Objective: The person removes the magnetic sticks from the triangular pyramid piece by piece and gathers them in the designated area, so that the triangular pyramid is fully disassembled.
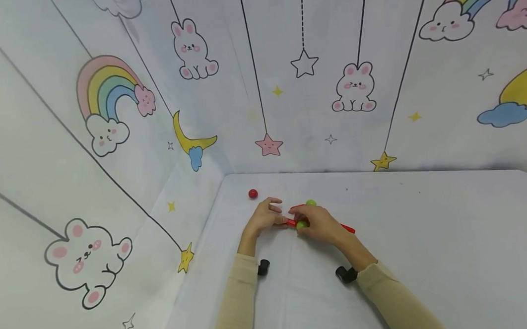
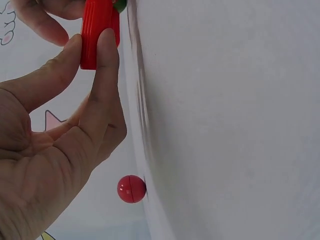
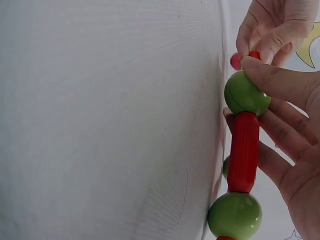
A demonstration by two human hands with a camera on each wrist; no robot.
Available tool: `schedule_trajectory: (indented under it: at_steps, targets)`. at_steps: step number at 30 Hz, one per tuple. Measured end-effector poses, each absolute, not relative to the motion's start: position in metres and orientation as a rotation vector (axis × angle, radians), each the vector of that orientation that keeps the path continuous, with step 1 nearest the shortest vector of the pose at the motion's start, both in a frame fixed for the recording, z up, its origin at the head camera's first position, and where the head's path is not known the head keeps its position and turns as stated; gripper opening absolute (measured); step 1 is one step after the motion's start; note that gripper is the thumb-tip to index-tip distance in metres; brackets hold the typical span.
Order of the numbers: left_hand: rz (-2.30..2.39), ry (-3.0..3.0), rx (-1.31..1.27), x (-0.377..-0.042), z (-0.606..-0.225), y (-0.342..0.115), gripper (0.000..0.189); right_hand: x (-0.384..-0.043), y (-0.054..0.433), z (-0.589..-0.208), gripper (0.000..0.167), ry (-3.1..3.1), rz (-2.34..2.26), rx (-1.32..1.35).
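On the white table (image 1: 428, 235) my two hands meet over a toy chain of red rods and green balls. My left hand (image 1: 276, 214) pinches the end of a ribbed red rod (image 2: 97, 32) between thumb and forefinger. My right hand (image 1: 298, 218) grips the chain; its fingers (image 3: 282, 137) curl round a green ball (image 3: 245, 93) and the red rod (image 3: 243, 152) below it. A second green ball (image 3: 235, 216) sits at that rod's other end, and the chain's red tail (image 1: 347, 228) sticks out past my right wrist. Another green ball (image 1: 310, 203) lies just behind the hands.
A loose red ball (image 1: 253, 194) rests on the table to the far left of my hands, near the back corner. Cloth walls (image 1: 111, 157) printed with rabbits, rainbows and stars close in the left and back sides.
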State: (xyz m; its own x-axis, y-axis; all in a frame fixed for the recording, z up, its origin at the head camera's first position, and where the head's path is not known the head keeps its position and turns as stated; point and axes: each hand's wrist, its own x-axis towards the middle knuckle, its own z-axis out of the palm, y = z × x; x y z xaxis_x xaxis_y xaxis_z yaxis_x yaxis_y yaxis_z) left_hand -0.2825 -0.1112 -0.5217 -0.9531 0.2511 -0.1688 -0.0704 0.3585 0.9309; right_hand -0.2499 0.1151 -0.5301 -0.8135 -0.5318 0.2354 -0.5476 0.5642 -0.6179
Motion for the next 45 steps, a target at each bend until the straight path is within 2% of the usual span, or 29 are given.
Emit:
schedule_trajectory:
  at_steps: [10, 21, 32, 45]
  targets:
    - [1.677, 2.313, 0.053, -0.288, -0.524, -0.117, 0.063, -0.249, 0.116, -0.533, 0.061, -2.744, 1.115, 0.926]
    - [1.977, 2.238, -0.195, -0.301, -0.504, -0.166, 0.065, -0.247, 0.122, -0.527, 0.060, -2.817, 1.062, 0.934]
    - [1.717, 2.510, -0.403, -0.321, -0.514, -0.184, 0.057, -0.248, 0.125, -0.530, 0.065, -2.794, 1.141, 1.022]
    - [1.776, 2.333, -0.417, -0.332, -0.520, -0.197, 0.062, -0.246, 0.125, -0.526, 0.067, -2.885, 1.022, 1.037]
